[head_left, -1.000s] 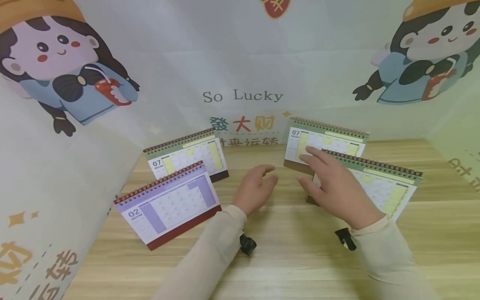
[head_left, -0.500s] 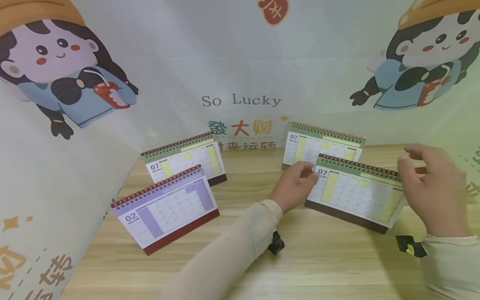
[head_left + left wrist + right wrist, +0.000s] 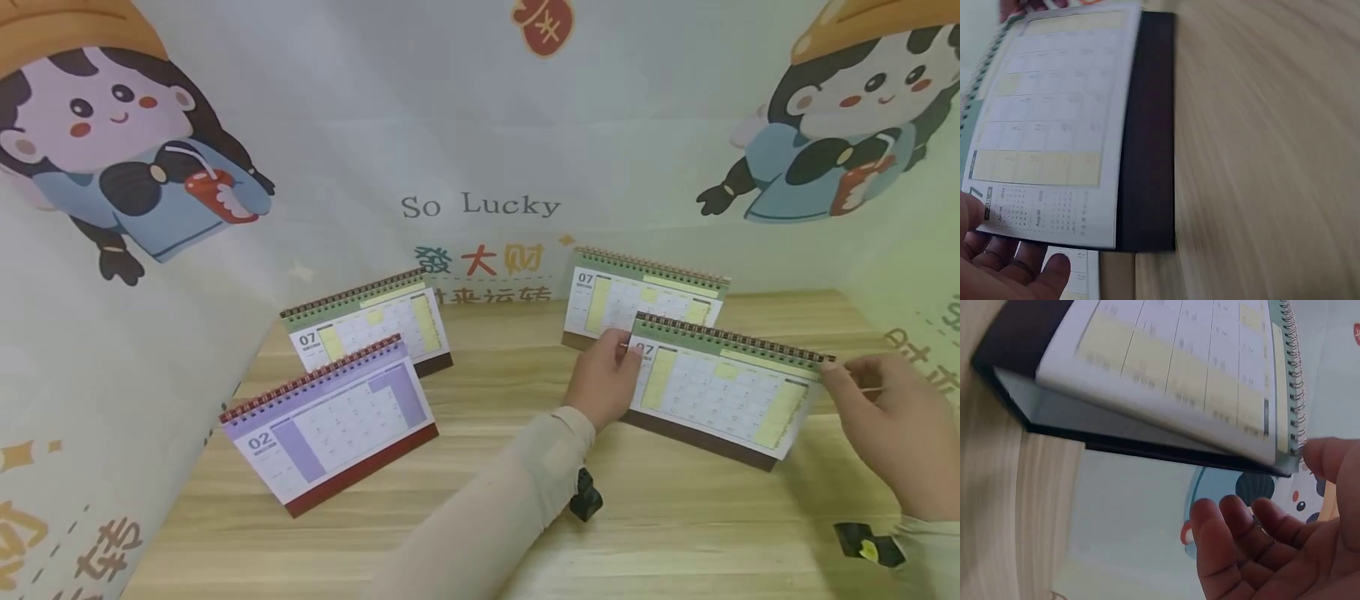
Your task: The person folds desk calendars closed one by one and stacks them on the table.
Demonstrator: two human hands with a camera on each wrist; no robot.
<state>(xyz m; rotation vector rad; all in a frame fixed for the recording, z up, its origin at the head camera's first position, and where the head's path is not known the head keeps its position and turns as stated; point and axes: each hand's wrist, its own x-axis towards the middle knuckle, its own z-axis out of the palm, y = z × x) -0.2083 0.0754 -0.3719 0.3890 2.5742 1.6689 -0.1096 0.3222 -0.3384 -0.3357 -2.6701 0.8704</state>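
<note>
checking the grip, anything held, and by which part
Front-right 07 desk calendar: left hand holds its left edge; right hand touches its top-right corner.

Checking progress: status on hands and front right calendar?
Left fingers pinch front green calendar, left edge; right fingers open, thumb at top right corner. Calendar standing. Another green calendar close behind.

Table (image 3: 495, 383): pale wood grain before me
Backdrop (image 3: 480, 125): whitish, rising behind the table and at both my sides
Cartoon figures (image 3: 146, 146): one to my left, one to my right, orange-hatted, blue-topped
Lettering (image 3: 512, 203): "So Lucky" in grey, above coloured characters (image 3: 480, 260)
</note>
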